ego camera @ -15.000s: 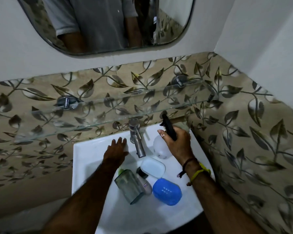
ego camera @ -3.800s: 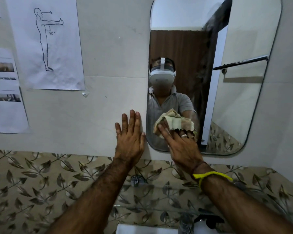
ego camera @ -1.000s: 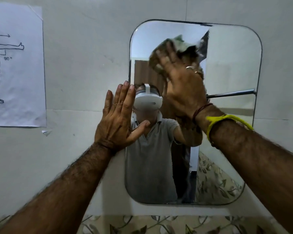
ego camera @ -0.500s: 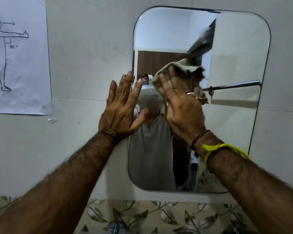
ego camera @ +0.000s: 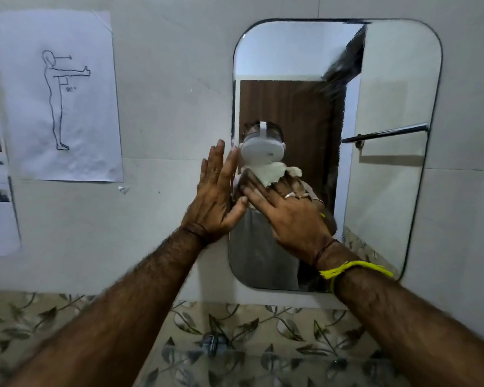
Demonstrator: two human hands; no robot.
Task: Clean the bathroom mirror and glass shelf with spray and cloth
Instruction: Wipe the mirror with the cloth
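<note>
Cloth: pressed flat under right hand on mirror, near its left edge.
Left hand: open, empty, flat on wall.

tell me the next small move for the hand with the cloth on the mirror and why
Probably sweep the right hand and its cloth rightward across the mirror. The cloth sits pressed near the glass's left edge at mid height, while the wide right half lies beyond it. The left hand is flat against the wall at the mirror's left rim, bracing, so it can stay put.
</note>
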